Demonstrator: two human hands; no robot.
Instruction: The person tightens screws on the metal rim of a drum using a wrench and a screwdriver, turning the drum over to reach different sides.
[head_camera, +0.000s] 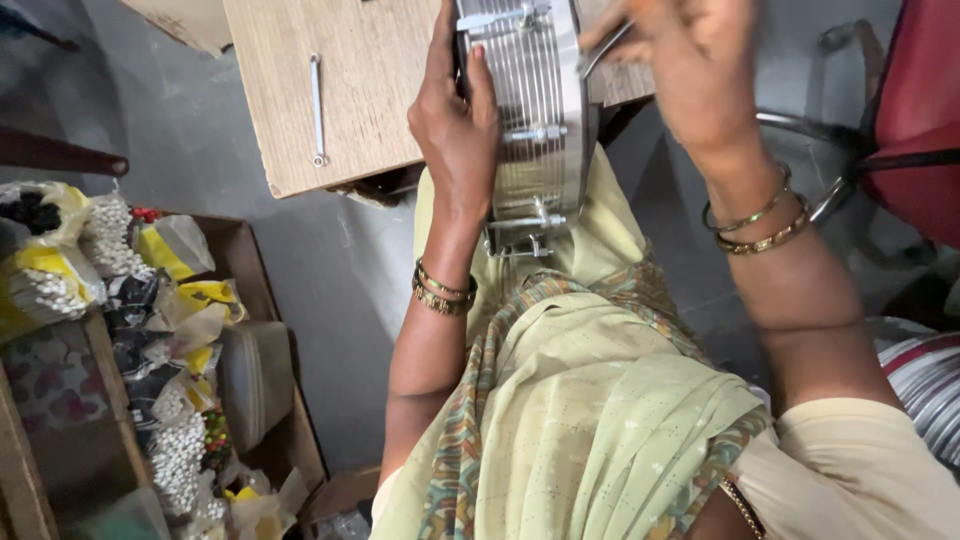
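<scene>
Wooden board (350, 90) is seen at top centre, w/ a slim metal spanner (317, 108) laid on it. A round metal drum frame (535, 110) w/ tuning rods is held on edge betw. board edge and lap, over yellow-green cloth (580, 400). Left hand (455, 125) is clasped on frame's left side, fingers curled over the rim. Right hand (680, 70) is raised by frame's upper right, blurred; grip can't be told. Box of bagged white beads (170, 450) is noted at lower left.
</scene>
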